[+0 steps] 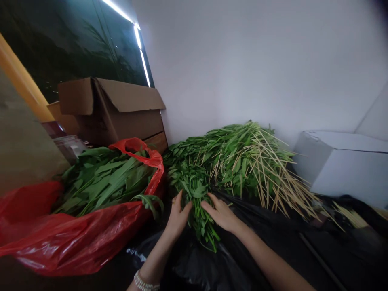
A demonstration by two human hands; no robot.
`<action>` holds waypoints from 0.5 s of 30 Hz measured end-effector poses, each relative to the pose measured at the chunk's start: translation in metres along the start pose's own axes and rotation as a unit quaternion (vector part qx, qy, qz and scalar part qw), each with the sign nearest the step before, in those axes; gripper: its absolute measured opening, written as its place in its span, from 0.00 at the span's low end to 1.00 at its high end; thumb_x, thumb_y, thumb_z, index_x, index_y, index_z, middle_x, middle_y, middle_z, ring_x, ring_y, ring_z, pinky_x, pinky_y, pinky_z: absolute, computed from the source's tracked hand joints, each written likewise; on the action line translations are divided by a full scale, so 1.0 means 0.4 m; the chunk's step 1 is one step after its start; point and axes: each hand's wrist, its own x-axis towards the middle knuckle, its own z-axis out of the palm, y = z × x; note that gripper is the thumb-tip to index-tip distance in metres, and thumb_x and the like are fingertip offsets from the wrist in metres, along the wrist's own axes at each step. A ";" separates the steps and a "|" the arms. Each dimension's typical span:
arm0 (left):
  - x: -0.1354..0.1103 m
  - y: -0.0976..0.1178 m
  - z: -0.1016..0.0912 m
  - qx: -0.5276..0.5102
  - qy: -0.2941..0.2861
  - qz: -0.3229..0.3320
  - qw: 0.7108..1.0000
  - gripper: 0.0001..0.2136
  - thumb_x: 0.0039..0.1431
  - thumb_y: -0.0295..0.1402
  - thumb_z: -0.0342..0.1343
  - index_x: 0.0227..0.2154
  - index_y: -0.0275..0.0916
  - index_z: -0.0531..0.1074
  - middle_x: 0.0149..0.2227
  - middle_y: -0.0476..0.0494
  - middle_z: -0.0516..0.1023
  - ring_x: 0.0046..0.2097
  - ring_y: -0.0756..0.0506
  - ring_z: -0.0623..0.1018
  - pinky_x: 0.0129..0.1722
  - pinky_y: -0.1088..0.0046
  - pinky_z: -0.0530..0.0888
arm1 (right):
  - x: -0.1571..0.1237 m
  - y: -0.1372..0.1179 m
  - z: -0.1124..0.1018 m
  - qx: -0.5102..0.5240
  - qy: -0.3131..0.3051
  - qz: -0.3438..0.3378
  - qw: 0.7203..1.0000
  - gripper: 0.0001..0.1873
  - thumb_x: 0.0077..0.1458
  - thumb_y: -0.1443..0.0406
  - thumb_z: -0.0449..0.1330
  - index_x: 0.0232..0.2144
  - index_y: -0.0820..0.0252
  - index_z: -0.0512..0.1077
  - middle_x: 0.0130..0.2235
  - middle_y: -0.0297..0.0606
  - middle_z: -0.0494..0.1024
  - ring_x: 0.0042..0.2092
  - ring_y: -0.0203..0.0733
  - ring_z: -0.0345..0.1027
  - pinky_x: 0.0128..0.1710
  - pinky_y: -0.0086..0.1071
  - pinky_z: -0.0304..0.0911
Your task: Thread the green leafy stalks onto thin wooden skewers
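Note:
My left hand (177, 216) and my right hand (221, 213) press in from either side on a small bunch of leafy greens (198, 202) lying on black plastic sheeting (242, 254). Fingers of both hands curl around the bunch's leaves. A beaded bracelet (145, 283) sits on my left wrist. Just behind the bunch rises a large heap of greens threaded on thin bamboo skewers (242, 157), the bare skewer ends fanning out to the right.
A red plastic bag (75, 234) full of long loose green leaves lies at the left. An open cardboard box (121, 109) stands behind it against a dark window. A white box (342, 161) sits at the right by the white wall.

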 end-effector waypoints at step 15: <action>-0.034 0.219 0.017 -0.172 0.084 0.039 0.981 0.31 0.65 0.50 0.43 0.66 0.42 0.47 0.68 0.40 0.47 0.69 0.41 0.48 0.66 0.59 0.49 | 0.028 -0.178 -0.083 0.258 -0.055 -0.045 0.964 0.36 0.47 0.62 0.67 0.57 0.56 0.62 0.50 0.38 0.78 0.50 0.44 0.72 0.51 0.37 0.66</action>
